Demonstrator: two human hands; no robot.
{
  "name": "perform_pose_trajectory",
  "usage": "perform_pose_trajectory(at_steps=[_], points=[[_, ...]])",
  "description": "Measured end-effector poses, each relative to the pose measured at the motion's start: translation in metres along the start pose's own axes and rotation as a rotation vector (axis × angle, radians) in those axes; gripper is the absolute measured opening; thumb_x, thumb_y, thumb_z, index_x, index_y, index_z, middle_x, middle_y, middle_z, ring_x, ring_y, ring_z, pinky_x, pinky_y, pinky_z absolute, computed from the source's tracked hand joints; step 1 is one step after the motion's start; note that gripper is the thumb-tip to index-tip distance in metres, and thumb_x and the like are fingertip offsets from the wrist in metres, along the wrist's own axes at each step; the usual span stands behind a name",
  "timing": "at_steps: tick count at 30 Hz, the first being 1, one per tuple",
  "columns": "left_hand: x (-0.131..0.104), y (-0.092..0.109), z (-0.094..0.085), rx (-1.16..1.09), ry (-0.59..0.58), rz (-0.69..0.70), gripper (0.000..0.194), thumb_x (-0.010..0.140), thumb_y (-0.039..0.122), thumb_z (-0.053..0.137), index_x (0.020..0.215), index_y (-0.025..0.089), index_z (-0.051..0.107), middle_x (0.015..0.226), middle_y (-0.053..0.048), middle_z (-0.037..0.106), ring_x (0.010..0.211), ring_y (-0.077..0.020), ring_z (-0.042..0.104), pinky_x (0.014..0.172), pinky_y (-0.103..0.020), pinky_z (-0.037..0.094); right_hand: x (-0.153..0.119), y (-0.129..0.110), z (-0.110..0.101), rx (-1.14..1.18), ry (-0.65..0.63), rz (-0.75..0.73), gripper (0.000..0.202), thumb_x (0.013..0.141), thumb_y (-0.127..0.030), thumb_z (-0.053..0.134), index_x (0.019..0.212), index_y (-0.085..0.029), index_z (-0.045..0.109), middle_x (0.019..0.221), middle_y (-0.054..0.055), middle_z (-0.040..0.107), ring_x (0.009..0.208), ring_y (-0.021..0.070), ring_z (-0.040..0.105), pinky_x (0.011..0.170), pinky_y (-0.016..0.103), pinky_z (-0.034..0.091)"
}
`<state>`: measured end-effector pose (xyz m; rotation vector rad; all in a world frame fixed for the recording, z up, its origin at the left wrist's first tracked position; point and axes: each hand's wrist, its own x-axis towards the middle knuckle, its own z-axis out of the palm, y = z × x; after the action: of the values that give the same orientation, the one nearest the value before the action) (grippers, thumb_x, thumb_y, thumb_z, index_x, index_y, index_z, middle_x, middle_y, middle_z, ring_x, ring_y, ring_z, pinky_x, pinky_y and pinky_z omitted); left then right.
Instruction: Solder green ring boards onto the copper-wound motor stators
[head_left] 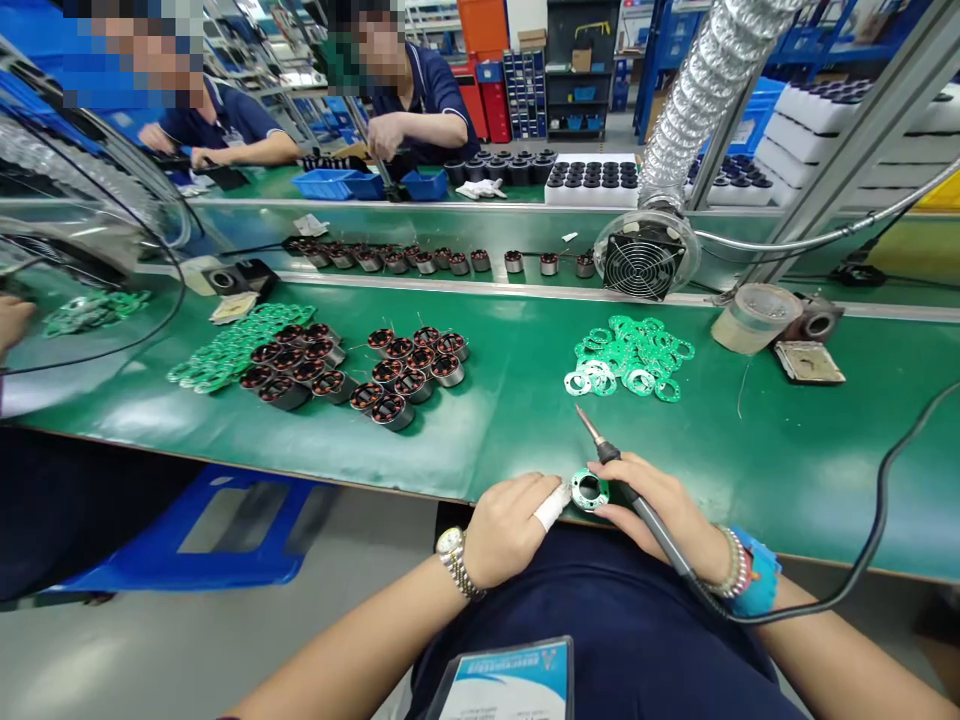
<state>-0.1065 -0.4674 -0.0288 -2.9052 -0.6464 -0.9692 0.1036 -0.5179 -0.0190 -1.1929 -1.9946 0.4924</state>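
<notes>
At the table's front edge, my right hand (pixel 660 500) is closed round a soldering iron (pixel 626 480), its tip pointing up and left. The thumb and a finger of that hand also touch a round part with a green ring board (pixel 589 490) on top. Against the left side of this part, my left hand (pixel 514 520) has its fingers pressed together, with white tape on one finger. Further back lies a loose pile of green ring boards (pixel 630 350). Copper-wound motor stators (pixel 412 370) stand in groups to the left, beside more green ring boards (pixel 240 345).
A fan (pixel 641 262) on a silver duct hangs over the table's back rail. At the right are a plastic cup (pixel 756 316) and a sponge tray (pixel 810 362). The iron's black cable (pixel 877 510) curves across the right side. Two people sit opposite; another person's hand (pixel 13 322) shows far left.
</notes>
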Motion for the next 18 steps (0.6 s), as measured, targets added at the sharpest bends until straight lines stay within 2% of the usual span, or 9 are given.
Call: perform_pose_trajectory(at_steps=[2,3,5,8,10,11,13,15,18], points=[[0.001,0.000,0.002,-0.019,-0.045,-0.025,0.021,0.086,0.010,0.038,0.098,0.011,0.055,0.085,-0.011,0.067,0.072,-0.0197,0.062,0.059,-0.030,0.051,0.000,0.001,0.000,-0.001,0.007,-0.006,0.028,0.083,-0.020,0.056,0.110,-0.018,0.050,0.093,0.008,0.062,0.085,0.0184,0.060,0.075,0.031,0.052],[0.003,0.000,0.002,-0.048,-0.095,-0.080,0.020,0.087,0.012,0.037,0.095,0.012,0.055,0.083,-0.011,0.066,0.069,-0.0193,0.061,0.057,-0.030,0.050,0.000,0.001,0.000,0.000,0.010,-0.011,0.027,0.083,-0.020,0.056,0.109,-0.018,0.050,0.094,0.008,0.062,0.087,0.0187,0.060,0.076,0.031,0.052],[0.010,0.003,0.004,-0.175,-0.225,-0.281,0.018,0.087,0.016,0.037,0.085,0.013,0.055,0.078,-0.009,0.063,0.064,-0.0178,0.059,0.056,-0.030,0.049,-0.001,0.001,0.000,0.002,0.014,-0.025,0.026,0.083,-0.020,0.056,0.109,-0.019,0.049,0.097,0.009,0.063,0.091,0.0193,0.060,0.080,0.033,0.051],[0.021,0.007,0.005,-0.667,-0.445,-0.713,0.026,0.088,0.025,0.032,0.070,0.016,0.048,0.061,-0.002,0.053,0.051,-0.0131,0.053,0.049,-0.026,0.046,-0.001,0.001,0.000,0.002,0.018,-0.033,0.026,0.084,-0.018,0.055,0.109,-0.020,0.049,0.101,0.009,0.064,0.095,0.0195,0.060,0.082,0.033,0.051],[0.024,0.006,0.004,-1.068,-0.513,-0.953,0.028,0.088,0.031,0.032,0.067,0.017,0.044,0.055,0.002,0.047,0.045,-0.0108,0.051,0.041,-0.022,0.043,0.000,0.000,0.000,0.002,0.022,-0.033,0.025,0.084,-0.018,0.055,0.108,-0.020,0.049,0.101,0.009,0.064,0.094,0.0192,0.060,0.081,0.033,0.051],[0.023,0.005,0.003,-1.201,-0.506,-1.023,0.027,0.087,0.034,0.035,0.069,0.017,0.045,0.057,0.003,0.047,0.045,-0.0104,0.052,0.040,-0.021,0.042,0.000,0.000,0.001,0.003,0.024,-0.034,0.025,0.084,-0.018,0.055,0.108,-0.020,0.049,0.101,0.009,0.064,0.093,0.0190,0.060,0.080,0.033,0.051],[0.018,0.000,0.002,-1.269,-0.420,-1.043,0.018,0.082,0.034,0.049,0.080,0.016,0.052,0.066,0.001,0.053,0.052,-0.0110,0.056,0.045,-0.022,0.046,0.000,0.000,0.001,0.008,0.025,-0.036,0.024,0.083,-0.018,0.055,0.107,-0.020,0.050,0.100,0.009,0.064,0.092,0.0190,0.060,0.079,0.032,0.052],[0.012,-0.006,0.002,-1.173,-0.332,-0.940,0.017,0.077,0.029,0.058,0.089,0.017,0.058,0.076,-0.002,0.060,0.060,-0.0117,0.058,0.053,-0.024,0.049,0.000,0.000,0.001,0.013,0.029,-0.034,0.024,0.083,-0.018,0.055,0.106,-0.019,0.050,0.099,0.009,0.064,0.093,0.0193,0.060,0.080,0.033,0.051],[0.007,-0.011,0.003,-0.997,-0.248,-0.736,0.010,0.077,0.024,0.059,0.083,0.017,0.065,0.082,-0.004,0.064,0.070,-0.0141,0.060,0.065,-0.027,0.050,-0.001,0.001,0.001,0.014,0.031,-0.029,0.024,0.083,-0.018,0.055,0.107,-0.019,0.050,0.097,0.009,0.064,0.090,0.0191,0.060,0.078,0.033,0.052]])
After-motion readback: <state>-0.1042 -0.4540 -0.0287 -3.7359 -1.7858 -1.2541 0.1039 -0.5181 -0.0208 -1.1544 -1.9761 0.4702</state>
